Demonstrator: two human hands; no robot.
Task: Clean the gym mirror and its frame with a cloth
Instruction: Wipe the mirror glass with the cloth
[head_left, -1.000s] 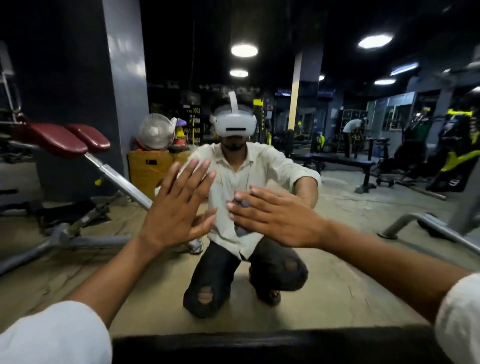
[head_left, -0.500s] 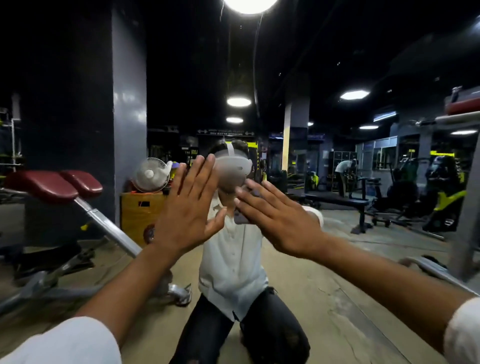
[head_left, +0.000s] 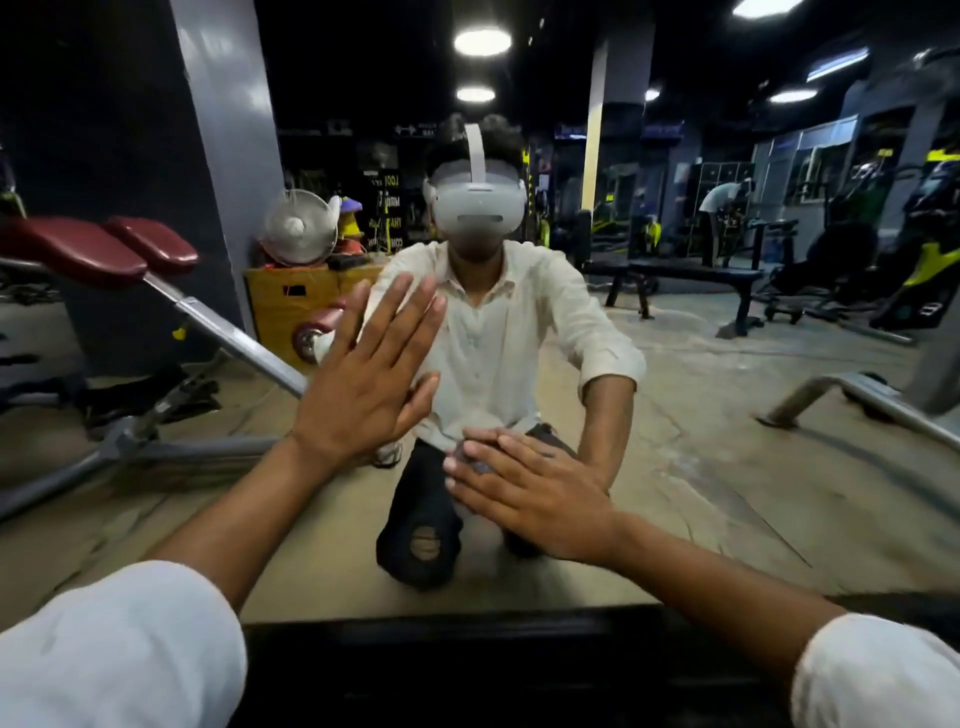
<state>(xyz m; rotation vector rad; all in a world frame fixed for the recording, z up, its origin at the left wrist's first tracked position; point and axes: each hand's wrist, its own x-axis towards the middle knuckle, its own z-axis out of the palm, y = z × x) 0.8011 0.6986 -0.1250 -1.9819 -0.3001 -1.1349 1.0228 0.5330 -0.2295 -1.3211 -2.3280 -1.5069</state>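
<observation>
I face a large gym mirror (head_left: 727, 467) whose dark lower frame (head_left: 467, 654) runs along the bottom of the view. My left hand (head_left: 363, 384) lies flat on the glass with its fingers straight and spread, holding nothing. Lower and to the right, my right hand (head_left: 535, 499) presses flat against the glass with straight fingers. A small grey-blue cloth (head_left: 467, 457) shows under its fingertips, mostly hidden by the hand. My kneeling reflection sits behind both hands.
The mirror reflects the gym: a maroon padded bench (head_left: 93, 249) on the left, a fan (head_left: 298, 226) on a yellow box (head_left: 291, 306), a grey pillar (head_left: 228, 156), black benches and machines at the right, and a person (head_left: 719, 208) far back.
My right hand has slid down the glass with the cloth, from face height to waist height of the reflection. The view tipped up, then back down. My left hand stays flat on the mirror.
</observation>
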